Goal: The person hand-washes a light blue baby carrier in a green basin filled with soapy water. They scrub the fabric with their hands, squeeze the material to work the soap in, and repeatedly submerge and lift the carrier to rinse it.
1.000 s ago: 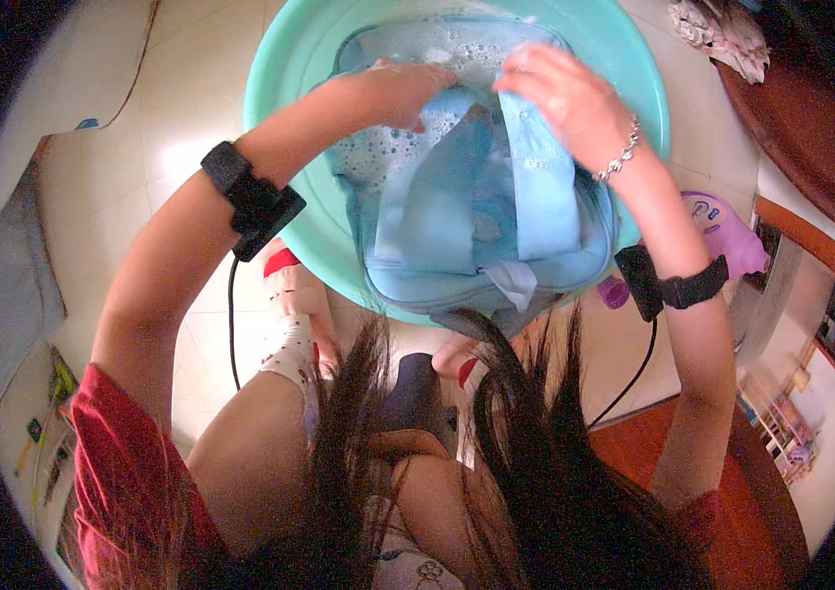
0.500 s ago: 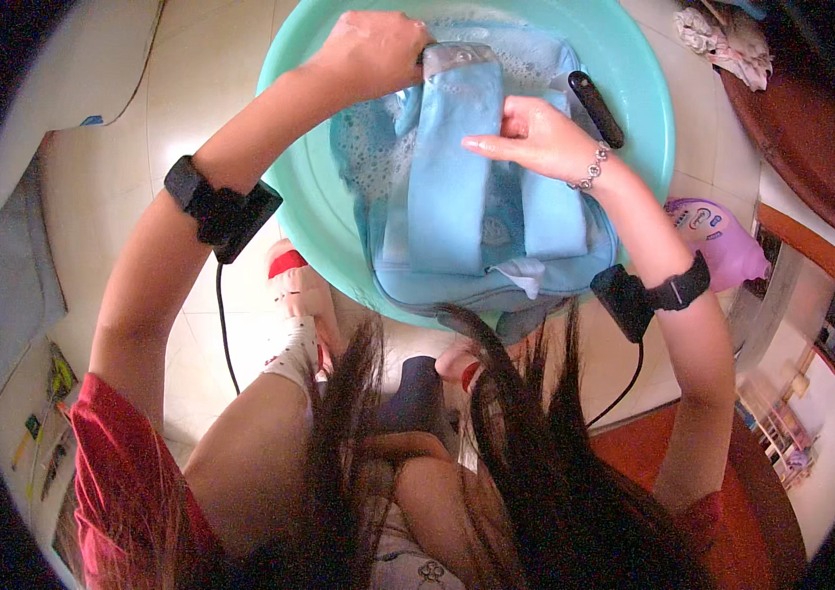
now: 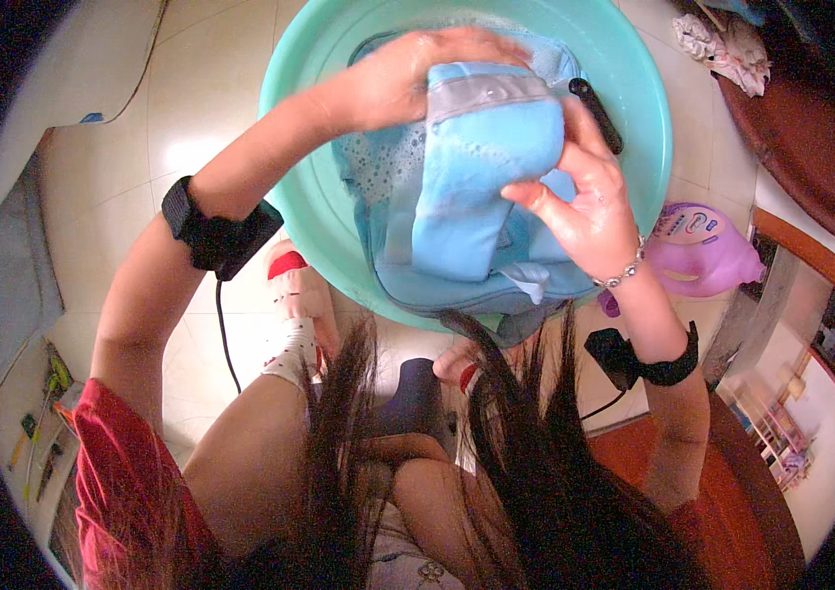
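Note:
A light-blue backpack [image 3: 417, 275] lies in soapy water inside a turquoise basin [image 3: 324, 241]. One of its wide padded straps [image 3: 491, 143], crossed by a grey band, is raised and bent over at the top. My left hand [image 3: 407, 79], slightly blurred, grips the strap's upper edge, with its fingers reaching over and behind it. At the strap's right side, my right hand [image 3: 589, 202] has its fingers behind the fabric and its thumb in front. A small white tag [image 3: 527, 280] hangs off the backpack near my right wrist.
Against the basin's right inner wall leans a black oblong object [image 3: 596, 116]. Outside, a purple plastic bottle [image 3: 702, 251] lies on the tiled floor [image 3: 206, 118]. A brown wooden piece of furniture [image 3: 801, 128] with a crumpled cloth [image 3: 727, 54] stands at the far right.
The strap has been lifted and spread wider, its grey band now tilted. My left hand has moved right along its top; my right hand has turned upright and slipped its fingers behind it.

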Available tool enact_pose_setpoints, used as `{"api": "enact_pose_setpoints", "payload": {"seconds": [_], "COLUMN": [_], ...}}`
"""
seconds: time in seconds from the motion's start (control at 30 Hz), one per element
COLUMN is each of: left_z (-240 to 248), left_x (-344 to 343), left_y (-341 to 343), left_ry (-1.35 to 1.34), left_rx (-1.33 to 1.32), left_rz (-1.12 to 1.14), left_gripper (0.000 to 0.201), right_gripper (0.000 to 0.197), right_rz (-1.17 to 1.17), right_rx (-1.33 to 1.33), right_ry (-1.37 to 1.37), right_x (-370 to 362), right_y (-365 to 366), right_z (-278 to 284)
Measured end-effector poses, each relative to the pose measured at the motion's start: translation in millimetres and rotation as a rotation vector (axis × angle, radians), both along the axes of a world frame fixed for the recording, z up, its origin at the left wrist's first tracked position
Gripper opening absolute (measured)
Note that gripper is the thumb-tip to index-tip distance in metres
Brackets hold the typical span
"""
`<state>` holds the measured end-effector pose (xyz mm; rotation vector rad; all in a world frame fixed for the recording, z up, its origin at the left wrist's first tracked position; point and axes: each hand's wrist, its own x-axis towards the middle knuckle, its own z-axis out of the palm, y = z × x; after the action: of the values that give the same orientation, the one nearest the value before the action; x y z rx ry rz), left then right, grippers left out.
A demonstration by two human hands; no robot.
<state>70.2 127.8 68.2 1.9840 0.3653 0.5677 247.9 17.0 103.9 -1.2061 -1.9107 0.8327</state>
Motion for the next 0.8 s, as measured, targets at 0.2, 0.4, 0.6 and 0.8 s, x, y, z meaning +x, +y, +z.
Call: {"api": "enact_pose_setpoints", "payload": {"seconds": [0.2,0.4,0.6,0.8], "left_z": [13,23,1,-9], "left_x": [-14,-6,15,26], "left_y": [-27,-49,-73,-71], "left_ry": [0.255,0.116,0.011,0.031], "left_rx": [-0.421,-0.895,-1.129,-1.014], "left_rz": [-0.395,-0.257,-0.011,-0.065], "left_gripper": [0.057,0.051,0.019,0.019], "right_gripper": [0.028,0.040,0.051,0.045], "right_rz": [-0.202,-0.335,0.144,0.513], "right_rx": [0.082,-0.085,-0.466,-0.587], "right_ry": [-0.045,0.231,0.433,0.684], "right_x": [2,-7,-6,-10], "right_y": [2,8,35,54], "right_z": [-12,-33,-16,-21]}}
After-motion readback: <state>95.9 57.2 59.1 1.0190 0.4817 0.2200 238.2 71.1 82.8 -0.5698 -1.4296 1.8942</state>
